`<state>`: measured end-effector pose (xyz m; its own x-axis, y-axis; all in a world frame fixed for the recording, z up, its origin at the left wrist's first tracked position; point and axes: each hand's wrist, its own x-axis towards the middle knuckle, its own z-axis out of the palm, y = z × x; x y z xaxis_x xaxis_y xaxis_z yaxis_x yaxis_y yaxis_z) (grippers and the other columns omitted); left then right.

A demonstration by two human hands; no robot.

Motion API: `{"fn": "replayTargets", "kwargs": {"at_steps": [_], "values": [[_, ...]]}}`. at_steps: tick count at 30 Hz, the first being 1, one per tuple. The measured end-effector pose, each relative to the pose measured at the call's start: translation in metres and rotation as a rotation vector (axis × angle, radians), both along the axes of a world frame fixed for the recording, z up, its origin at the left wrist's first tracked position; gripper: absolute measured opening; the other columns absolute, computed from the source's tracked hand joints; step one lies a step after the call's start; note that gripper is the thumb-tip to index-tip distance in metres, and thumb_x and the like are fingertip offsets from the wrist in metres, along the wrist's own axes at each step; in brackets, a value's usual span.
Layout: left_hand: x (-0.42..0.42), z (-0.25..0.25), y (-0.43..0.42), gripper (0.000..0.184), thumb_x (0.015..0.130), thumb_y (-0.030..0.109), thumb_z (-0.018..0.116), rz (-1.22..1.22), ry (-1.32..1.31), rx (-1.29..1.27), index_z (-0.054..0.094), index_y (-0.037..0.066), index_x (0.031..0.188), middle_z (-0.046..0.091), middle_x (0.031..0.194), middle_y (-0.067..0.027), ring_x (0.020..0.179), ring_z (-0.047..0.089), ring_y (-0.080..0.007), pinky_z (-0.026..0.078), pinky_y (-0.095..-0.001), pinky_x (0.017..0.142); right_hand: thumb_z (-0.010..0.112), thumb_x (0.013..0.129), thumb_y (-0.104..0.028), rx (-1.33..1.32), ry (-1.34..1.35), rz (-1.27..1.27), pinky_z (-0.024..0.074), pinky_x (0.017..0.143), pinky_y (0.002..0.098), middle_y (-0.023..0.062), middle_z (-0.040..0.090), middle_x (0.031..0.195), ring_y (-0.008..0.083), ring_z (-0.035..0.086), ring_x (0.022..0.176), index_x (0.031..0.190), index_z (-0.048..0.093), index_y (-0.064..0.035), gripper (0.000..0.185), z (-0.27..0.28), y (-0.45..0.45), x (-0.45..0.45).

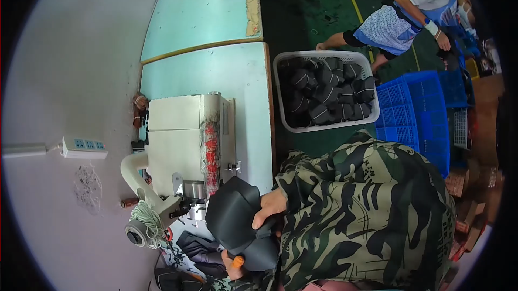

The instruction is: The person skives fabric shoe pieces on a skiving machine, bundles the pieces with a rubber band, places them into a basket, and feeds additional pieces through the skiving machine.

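Observation:
A stiff, smooth black piece [233, 210], like leather or coated fabric, is raised beside the head of the sewing machine [186, 145]. My right hand [270, 207] grips its near edge, the thumb lying on top and the other fingers hidden. Lower in the view, my left hand [232, 267] is closed around a small orange handle [238, 261]; the tool's other end is out of sight. Another curved black part [260, 254] lies between the hands, and I cannot tell whether it is joined to the first. Dark fabric [200, 252] is heaped beyond my left hand.
A white basket [278, 88] full of black bundles stands on the floor by the pale blue table [251, 83]. Nearby are blue crates [413, 110] and a bending person [404, 16]. A thread-wound spool [147, 223] and a wall power strip [83, 147] are beyond the machine.

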<state>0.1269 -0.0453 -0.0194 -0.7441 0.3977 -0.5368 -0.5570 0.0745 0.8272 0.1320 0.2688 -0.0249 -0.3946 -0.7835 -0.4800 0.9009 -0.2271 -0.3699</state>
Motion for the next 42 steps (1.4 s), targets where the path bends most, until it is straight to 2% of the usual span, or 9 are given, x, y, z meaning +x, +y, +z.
{"fn": "replayTargets", "kwargs": {"at_steps": [4,6,12,22,24,28,32,37,42], "values": [[-0.039,0.006,0.022,0.054,0.064,0.018,0.084,-0.178,-0.051,0.061,0.061,-0.004,0.108,0.066,0.095,-0.007,0.085,0.062,-0.0165,0.05,-0.0292,0.078,0.063,0.087,-0.027,0.558,1.02,-0.391,0.047,0.087,0.0411,0.0198,0.064,0.101,0.0327,0.06,0.096,0.108,0.061,-0.0006,0.034,0.003,0.051,-0.055],[-0.053,0.004,0.021,0.039,0.067,0.008,0.076,-0.307,-0.066,-0.037,0.063,-0.002,0.103,0.065,0.091,-0.0047,0.081,0.061,-0.0134,0.049,-0.0277,0.075,0.061,0.071,-0.02,1.441,1.429,-0.672,0.0488,0.077,0.043,0.0159,0.064,0.099,0.0359,0.059,0.091,0.114,0.061,-0.0061,0.045,0.024,0.069,-0.109],[-0.065,0.029,0.052,0.041,0.071,0.008,0.081,-0.378,-0.052,0.002,0.062,-0.001,0.107,0.063,0.092,-0.0007,0.087,0.057,-0.0086,0.046,-0.0243,0.079,0.065,0.074,-0.016,2.134,1.719,0.266,0.0435,0.091,0.0502,0.0181,0.041,0.139,0.0358,0.052,0.116,0.135,0.043,-0.0164,0.065,-0.057,0.082,-0.199],[-0.052,0.069,0.057,0.043,0.071,0.008,0.082,-0.461,0.135,-0.127,0.062,0.0,0.109,0.064,0.092,0.0002,0.085,0.057,-0.0072,0.047,-0.0231,0.075,0.082,0.056,-0.043,1.757,1.307,0.397,0.0343,0.1,0.0537,0.0239,0.038,0.139,0.0403,0.043,0.124,0.143,0.031,-0.0064,0.107,0.048,0.069,-0.213],[-0.052,0.073,0.055,0.044,0.07,0.008,0.082,-0.438,0.168,-0.179,0.062,0.001,0.109,0.063,0.09,0.0004,0.083,0.056,-0.0069,0.047,-0.0233,0.074,0.082,0.057,-0.049,1.751,1.966,-0.316,0.0396,0.094,0.0517,0.0213,0.048,0.128,0.0374,0.05,0.116,0.133,0.043,-0.0035,0.097,0.048,0.05,-0.153],[-0.074,0.061,0.06,0.047,0.069,0.015,0.084,-0.432,0.299,-0.279,0.062,-0.001,0.107,0.066,0.088,-0.0045,0.081,0.059,-0.0112,0.05,-0.0267,0.074,0.077,0.078,-0.03,0.144,1.106,0.174,0.0498,0.09,0.0374,0.0179,0.056,0.122,0.0225,0.06,0.104,0.125,0.047,0.0047,0.066,-0.004,-0.001,-0.061],[-0.084,0.027,0.063,0.036,0.079,0.016,0.076,-0.333,0.27,-0.154,0.063,-0.001,0.107,0.065,0.095,-0.007,0.089,0.058,-0.0125,0.048,-0.0287,0.082,0.064,0.089,-0.026,0.189,0.506,0.205,0.0478,0.05,0.0217,0.0091,0.066,0.092,0.0105,0.062,0.059,0.122,0.05,0.0021,0.046,-0.013,-0.007,-0.031],[-0.11,0.009,0.068,0.024,0.095,0.02,0.056,-0.293,0.104,-0.291,0.065,-0.002,0.098,0.063,0.078,0.0006,0.077,0.055,-0.0085,0.046,-0.0257,0.072,0.056,0.094,-0.029,0.178,0.375,0.164,0.0425,0.043,0.0213,0.0083,0.064,0.088,0.0113,0.061,0.056,0.116,0.052,0.0002,0.037,-0.004,-0.018,-0.033],[-0.118,0.015,0.06,0.032,0.095,0.016,0.055,-0.313,0.195,-0.188,0.049,-0.003,0.12,0.062,0.109,-0.0102,0.08,0.061,-0.0132,0.049,-0.025,0.071,0.051,0.096,-0.039,0.11,0.297,0.193,0.0421,0.043,0.0228,0.0104,0.064,0.09,0.0137,0.061,0.055,0.114,0.052,0.0009,0.044,-0.005,-0.021,-0.04]]}}
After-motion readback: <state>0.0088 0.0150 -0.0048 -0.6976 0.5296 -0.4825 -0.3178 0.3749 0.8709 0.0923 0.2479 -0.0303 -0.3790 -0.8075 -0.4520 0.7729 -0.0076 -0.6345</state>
